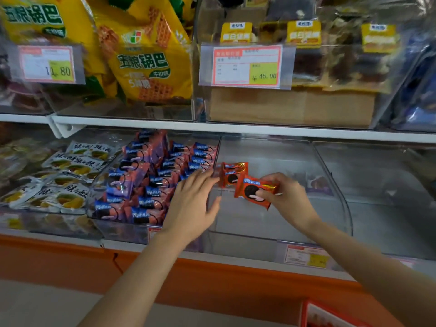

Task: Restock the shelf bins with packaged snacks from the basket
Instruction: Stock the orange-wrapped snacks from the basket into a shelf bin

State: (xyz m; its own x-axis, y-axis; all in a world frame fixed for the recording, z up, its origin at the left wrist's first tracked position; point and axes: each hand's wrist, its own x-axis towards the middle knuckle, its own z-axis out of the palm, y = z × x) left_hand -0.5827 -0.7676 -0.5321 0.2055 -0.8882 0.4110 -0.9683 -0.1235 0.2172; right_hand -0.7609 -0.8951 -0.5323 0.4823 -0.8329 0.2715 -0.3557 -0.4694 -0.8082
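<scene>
Lining white shelves [236, 129], clear bins [271, 223] hold snacks [151, 182]; maybe a basket [330, 315] below.

Price tag reading 11.80 [48, 64] and price tag reading ¥45.00 [246, 66] are hanging on the upper row, a brown cardboard box [290, 106] is sitting behind the second, a white shelf edge [236, 129] is running across, and an orange base panel [212, 279] is showing below.

Readable print: one snack bag, two price tags.
Yellow bag [151, 60]: "五粮锅巴". Left price tag [48, 64]: "11.80". Right price tag [246, 66], on the front of a clear bin [295, 122]: "¥ 45.00".
</scene>
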